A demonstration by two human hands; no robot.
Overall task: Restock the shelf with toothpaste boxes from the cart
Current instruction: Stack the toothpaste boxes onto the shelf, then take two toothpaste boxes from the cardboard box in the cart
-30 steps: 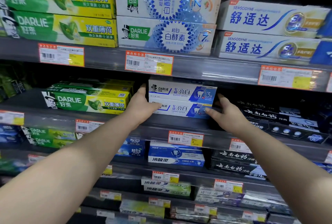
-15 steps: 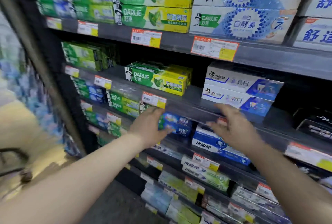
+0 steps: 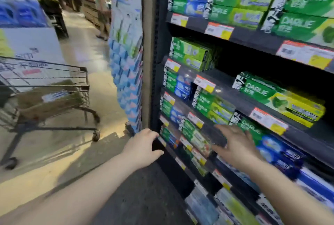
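1. Head view is showing a dark shelf unit (image 3: 236, 101) filling the right side, its tiers running away to the upper left.
2. A wire shopping cart (image 3: 85, 87) is standing on the shop floor (image 3: 81, 44) at the left, well apart from the shelf unit.
3. A strip of blue and white hanging packs (image 3: 126, 62) is covering the end panel just left of the shelf unit.
4. A brown cardboard carton (image 3: 36, 105) is sitting inside the cart, and a white and blue toothpaste box (image 3: 56, 95) is lying on top of it.
5. Green Darlie toothpaste boxes (image 3: 278, 98) are lying stacked on several tiers, printed faces outward.
6. The right hand (image 3: 236, 145) is reaching in front of a lower tier, fingers straight and spread apart, holding nothing; blur is hiding whether it is touching the boxes.
7. The left hand (image 3: 142, 147) is hovering near the lower left corner of the shelf unit, fingers loosely curled with the thumb apart, holding nothing.
8. Red, white and yellow price tags (image 3: 205, 84) are sitting along the tier edges.
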